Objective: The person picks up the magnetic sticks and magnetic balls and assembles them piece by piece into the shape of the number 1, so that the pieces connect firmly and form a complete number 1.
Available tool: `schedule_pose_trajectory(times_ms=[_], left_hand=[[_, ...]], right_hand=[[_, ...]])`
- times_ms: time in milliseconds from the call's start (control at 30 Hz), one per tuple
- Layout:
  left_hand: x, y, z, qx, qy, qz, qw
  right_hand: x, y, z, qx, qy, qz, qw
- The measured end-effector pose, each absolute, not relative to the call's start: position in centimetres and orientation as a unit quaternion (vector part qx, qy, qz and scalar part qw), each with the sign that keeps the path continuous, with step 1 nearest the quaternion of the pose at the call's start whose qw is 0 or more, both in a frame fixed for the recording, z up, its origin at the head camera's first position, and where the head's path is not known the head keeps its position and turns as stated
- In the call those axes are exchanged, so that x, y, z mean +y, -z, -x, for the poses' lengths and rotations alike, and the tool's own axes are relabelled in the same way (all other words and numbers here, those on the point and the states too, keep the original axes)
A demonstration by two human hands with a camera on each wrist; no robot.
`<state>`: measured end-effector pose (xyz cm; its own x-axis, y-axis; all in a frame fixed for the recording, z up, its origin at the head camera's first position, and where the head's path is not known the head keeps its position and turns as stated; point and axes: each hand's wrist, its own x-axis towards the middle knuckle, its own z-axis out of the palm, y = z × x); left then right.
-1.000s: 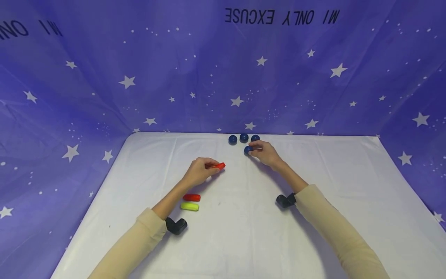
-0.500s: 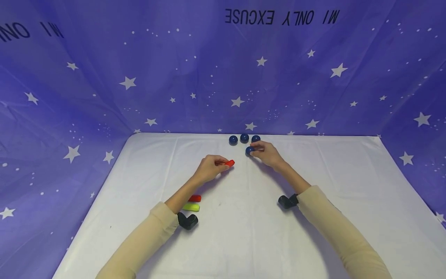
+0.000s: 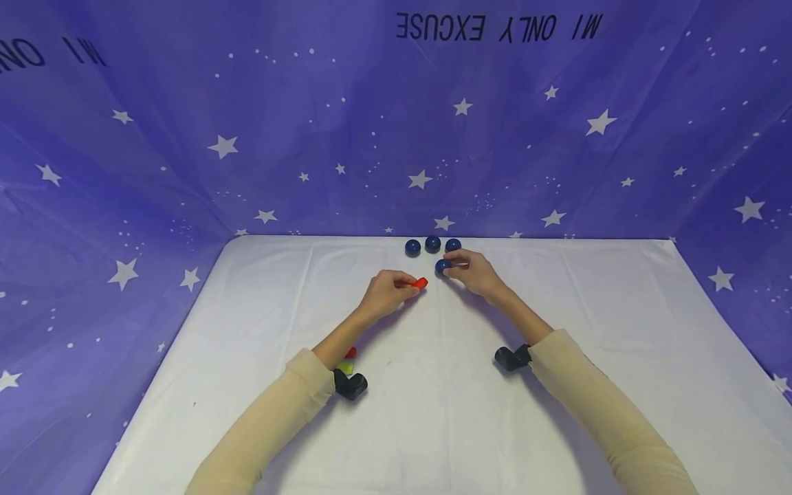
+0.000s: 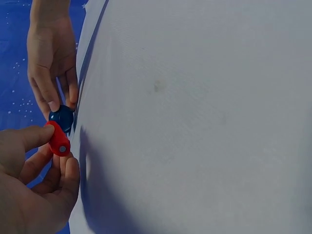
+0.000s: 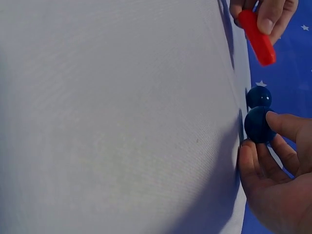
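Note:
My left hand (image 3: 385, 294) pinches a short red rod (image 3: 421, 283) above the white table. A round metal dot shows on its end in the left wrist view, where the rod (image 4: 57, 139) overlaps the ball in sight. Just right of it, my right hand (image 3: 476, 273) holds a shiny dark blue ball (image 3: 442, 267) between thumb and fingers. The right wrist view shows a gap between the red rod (image 5: 258, 39) and the held ball (image 5: 257, 124). Behind the hands, several more blue balls stand in a row, the middle one (image 3: 432, 244) slightly farther back.
Partly hidden under my left forearm lie a second red rod (image 3: 350, 353) and a yellow-green rod (image 3: 346, 368). A purple curtain (image 3: 346, 137) with white stars hangs behind the white-covered table (image 3: 433, 412). Black wrist cameras jut from both sleeves.
My left hand has carried the red rod right and slightly farther back, closer to the held blue ball. Its forearm now covers more of the lying rods. The right hand stays nearly still.

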<state>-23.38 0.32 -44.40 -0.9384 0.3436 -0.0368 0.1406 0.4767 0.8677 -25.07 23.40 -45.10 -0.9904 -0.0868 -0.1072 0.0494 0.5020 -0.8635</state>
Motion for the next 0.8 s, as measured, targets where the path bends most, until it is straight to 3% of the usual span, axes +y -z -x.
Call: schedule_pose_trajectory(times_ms=[800], left_hand=[[2.6,45.0,24.5,0.852,-0.493,-0.144,0.103]], right_hand=[[23.3,44.0,23.9,0.842,0.532,0.030,0.078]])
